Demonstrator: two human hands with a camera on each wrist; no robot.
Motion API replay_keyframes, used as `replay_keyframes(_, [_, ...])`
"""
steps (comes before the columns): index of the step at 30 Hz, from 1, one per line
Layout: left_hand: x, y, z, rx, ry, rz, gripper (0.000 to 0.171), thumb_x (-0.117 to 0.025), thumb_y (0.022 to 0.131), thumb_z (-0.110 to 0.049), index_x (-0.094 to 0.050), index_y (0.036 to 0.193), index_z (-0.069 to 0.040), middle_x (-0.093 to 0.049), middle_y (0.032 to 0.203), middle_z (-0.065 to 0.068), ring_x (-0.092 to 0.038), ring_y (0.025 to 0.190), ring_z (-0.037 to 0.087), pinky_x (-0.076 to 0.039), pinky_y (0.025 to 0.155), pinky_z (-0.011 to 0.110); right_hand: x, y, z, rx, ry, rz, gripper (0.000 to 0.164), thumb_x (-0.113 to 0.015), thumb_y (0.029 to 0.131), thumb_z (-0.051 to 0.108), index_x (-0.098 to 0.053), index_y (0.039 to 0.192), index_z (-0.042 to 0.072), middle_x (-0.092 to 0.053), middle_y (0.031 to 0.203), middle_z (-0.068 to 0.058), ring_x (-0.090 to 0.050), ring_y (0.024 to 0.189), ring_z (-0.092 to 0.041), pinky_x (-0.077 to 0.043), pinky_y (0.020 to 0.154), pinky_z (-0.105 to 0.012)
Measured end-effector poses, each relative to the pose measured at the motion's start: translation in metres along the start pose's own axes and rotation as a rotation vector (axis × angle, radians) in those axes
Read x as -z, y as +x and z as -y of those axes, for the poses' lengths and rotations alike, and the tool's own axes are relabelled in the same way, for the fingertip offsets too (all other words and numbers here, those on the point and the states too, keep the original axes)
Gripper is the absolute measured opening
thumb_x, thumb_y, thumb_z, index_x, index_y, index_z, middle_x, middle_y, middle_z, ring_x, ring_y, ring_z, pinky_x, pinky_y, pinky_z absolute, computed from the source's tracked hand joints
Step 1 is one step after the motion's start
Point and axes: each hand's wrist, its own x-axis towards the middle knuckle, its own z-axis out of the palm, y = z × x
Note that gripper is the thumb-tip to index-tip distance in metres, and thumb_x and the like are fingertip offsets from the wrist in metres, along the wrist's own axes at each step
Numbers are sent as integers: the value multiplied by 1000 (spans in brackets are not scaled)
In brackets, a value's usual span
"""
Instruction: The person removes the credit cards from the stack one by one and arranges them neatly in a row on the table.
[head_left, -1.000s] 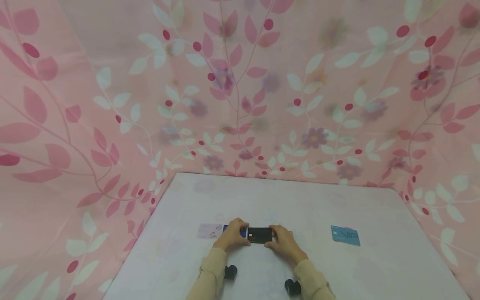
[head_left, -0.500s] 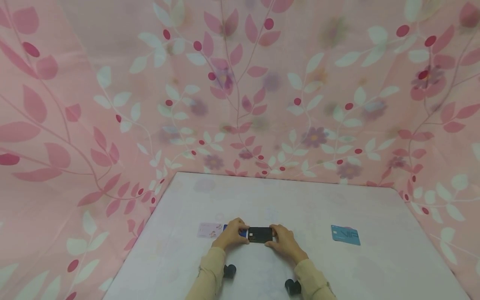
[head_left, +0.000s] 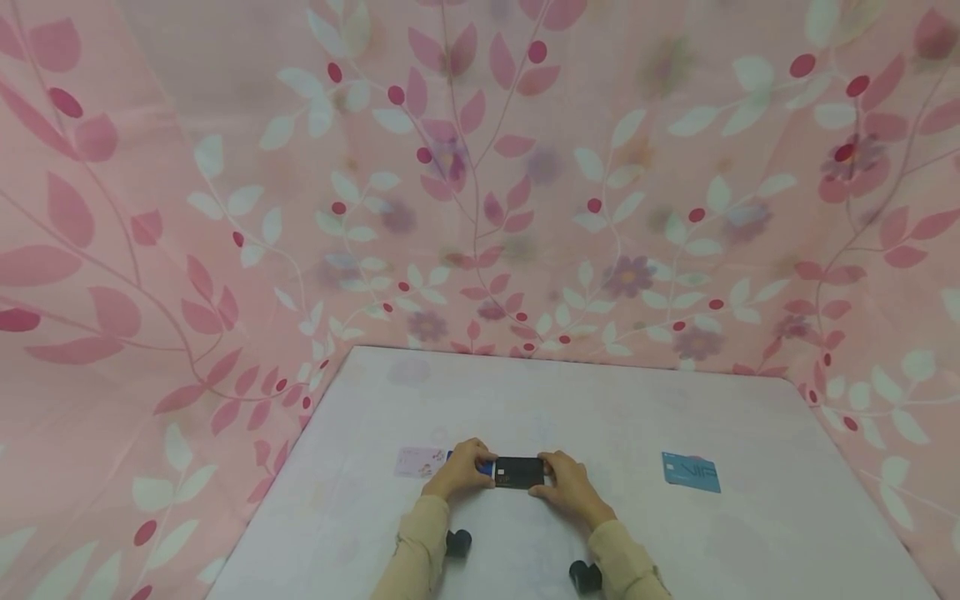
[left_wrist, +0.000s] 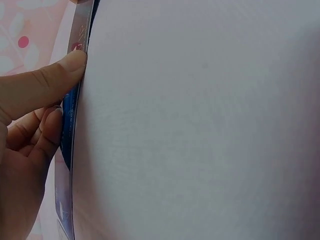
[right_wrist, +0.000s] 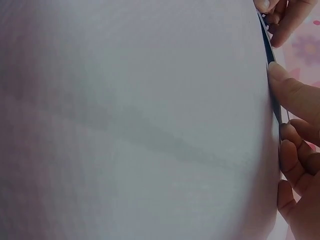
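Observation:
In the head view a black bank card [head_left: 519, 472] with a chip lies at the middle of the white table. My left hand [head_left: 459, 470] holds its left end between thumb and fingers, and my right hand [head_left: 572, 485] pinches its right end. Under the left hand is a blue card [head_left: 484, 468], partly covered by the fingers. The left wrist view has the left thumb [left_wrist: 75, 61] at the near edge of the cards. Seen edge-on in the right wrist view, the black card [right_wrist: 268, 45] runs between both hands.
Left of the blue card lies a pale pink card [head_left: 417, 462]. A teal VIP card [head_left: 691, 472] lies off to the right on the white table [head_left: 600, 400]. Dark wrist devices [head_left: 459, 543] sit by both sleeves. Pink floral cloth [head_left: 480, 192] hangs around the table.
Both hands keep their hold on the black card. The left hand has shifted very slightly left; the other cards have stayed in place.

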Motion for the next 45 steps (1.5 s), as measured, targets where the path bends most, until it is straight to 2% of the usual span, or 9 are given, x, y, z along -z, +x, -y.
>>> replay_keyframes(15, [1, -1, -3, 39, -33, -25, 47, -85, 60, -3, -69, 103, 7, -54, 89, 5, -53, 74, 12, -49, 67, 21, 3, 4, 1, 13, -4, 4, 55, -83, 67, 27, -62, 109, -1, -51, 79, 3, -43, 71, -12, -37, 69, -36])
replay_keyframes(26, [0, -1, -3, 29, -33, -15, 47, -85, 61, -2, -68, 104, 8, -54, 89, 7, -54, 75, 15, -48, 67, 22, 8, 4, -5, 67, -2, 50, 41, -77, 76, 23, -64, 110, 4, -51, 82, 4, -41, 70, -9, -32, 67, -32])
replay_keyframes(37, [-1, -4, -2, 33, -58, -28, 44, -86, 58, -3, -69, 99, 4, -55, 86, 5, -50, 74, 11, -45, 66, 21, 10, 2, -5, 45, 31, 107, 40, -76, 77, 17, -62, 112, 4, -52, 85, 3, -42, 72, -11, -31, 68, -33])
replay_keyframes(45, [0, -3, -3, 11, -48, -47, 43, -86, 58, -3, -69, 97, 4, -56, 87, 6, -51, 76, 13, -45, 67, 21, 9, 2, -8, 79, 12, 81, 40, -75, 78, 17, -62, 113, 4, -52, 85, 4, -41, 72, -9, -31, 67, -31])
